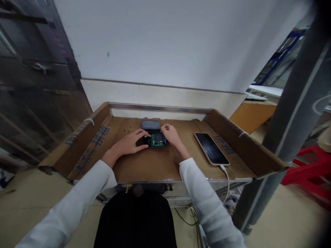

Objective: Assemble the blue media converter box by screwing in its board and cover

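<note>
A smooth, pale wall (pixel 181 44) rises beyond both grips, in front of a metal-edged desk (pixel 160 107). Under the grips the desk is lined with a matte brown corrugated cardboard sheet (pixel 152 167), its sides folded up into sloping walls and printed with blue characters.

Soft white fabric sleeves (pixel 74 206) lead to the bare hands. The left grip (pixel 130 142) has its thumb and fingers spread apart around the near end of a flat, black-edged rectangular device (pixel 160 144), fingertips touching it; whether they clamp it I cannot tell. The right grip (pixel 172 135), thumb and forefinger bent close to each other, is at the device's far upper corner; I cannot tell whether they meet or pinch anything. The device thus lies between the grips, its green circuit board (pixel 156 142) exposed.

Right of the right grip lies a glossy black phone (pixel 211 148) with rounded corners and a pale rim, plugged into a thin white cable (pixel 228 182). Just beyond the device, between the grips, stands a dark grey oblong block (pixel 150 124). Tiny dark specks (pixel 128 130) dot the cardboard beyond the left grip.
</note>
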Motion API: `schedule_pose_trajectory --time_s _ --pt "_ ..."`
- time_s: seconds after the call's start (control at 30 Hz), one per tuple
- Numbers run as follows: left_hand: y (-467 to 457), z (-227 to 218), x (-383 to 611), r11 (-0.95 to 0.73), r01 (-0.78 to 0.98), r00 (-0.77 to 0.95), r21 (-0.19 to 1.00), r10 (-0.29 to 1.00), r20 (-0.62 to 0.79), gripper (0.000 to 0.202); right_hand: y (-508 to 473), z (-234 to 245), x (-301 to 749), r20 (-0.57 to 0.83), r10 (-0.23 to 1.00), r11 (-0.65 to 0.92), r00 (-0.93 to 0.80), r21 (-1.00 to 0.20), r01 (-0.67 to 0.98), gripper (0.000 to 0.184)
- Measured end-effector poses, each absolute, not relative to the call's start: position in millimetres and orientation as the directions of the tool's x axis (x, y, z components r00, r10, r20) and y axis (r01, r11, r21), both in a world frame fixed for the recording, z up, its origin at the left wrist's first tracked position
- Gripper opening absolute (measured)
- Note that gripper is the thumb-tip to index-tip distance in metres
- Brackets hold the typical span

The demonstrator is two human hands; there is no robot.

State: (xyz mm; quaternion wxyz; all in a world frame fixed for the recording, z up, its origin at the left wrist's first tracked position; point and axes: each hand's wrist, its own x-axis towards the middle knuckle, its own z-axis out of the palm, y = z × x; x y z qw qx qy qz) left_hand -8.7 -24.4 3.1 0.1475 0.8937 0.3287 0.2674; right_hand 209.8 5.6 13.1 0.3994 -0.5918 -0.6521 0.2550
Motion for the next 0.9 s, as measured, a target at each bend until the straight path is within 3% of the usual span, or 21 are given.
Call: schedule_pose_trajectory --time_s 0.27,0.53,0.7,0.77,0.9 --pt "-21.7 2.6 -7.9 -0.733 0.555 0.663 0.393 0.675 0.324 0.041 2.8 15.5 215.7 0.244 0.970 0.172 -0.015 -0.641 0.748 0.024" --pt "-20.6 13.4 -17.5 -0.739 0.544 0.622 0.397 0.673 0.401 0.035 -1.1 29.7 231.4 0.440 0.830 -0.135 0.344 -0.440 0.888 0.039" --pt "-12.3 13.4 -55.4 -0.495 0.775 0.168 0.393 0.761 0.627 0.027 -2.3 18.7 230.4 0.359 0.872 -0.205 0.332 -0.347 0.915 0.040" --pt "-11.3 8.0 -65.8 -0.460 0.793 0.141 0.400 0.777 0.613 0.024 -3.0 14.6 229.1 0.317 0.896 -0.211 0.311 -0.313 0.926 0.045" --pt "-13.9 -2.3 -68.1 -0.514 0.767 0.288 0.385 0.811 0.508 0.024 -3.7 12.2 228.3 0.263 0.924 -0.204 0.276 -0.272 0.941 0.042"
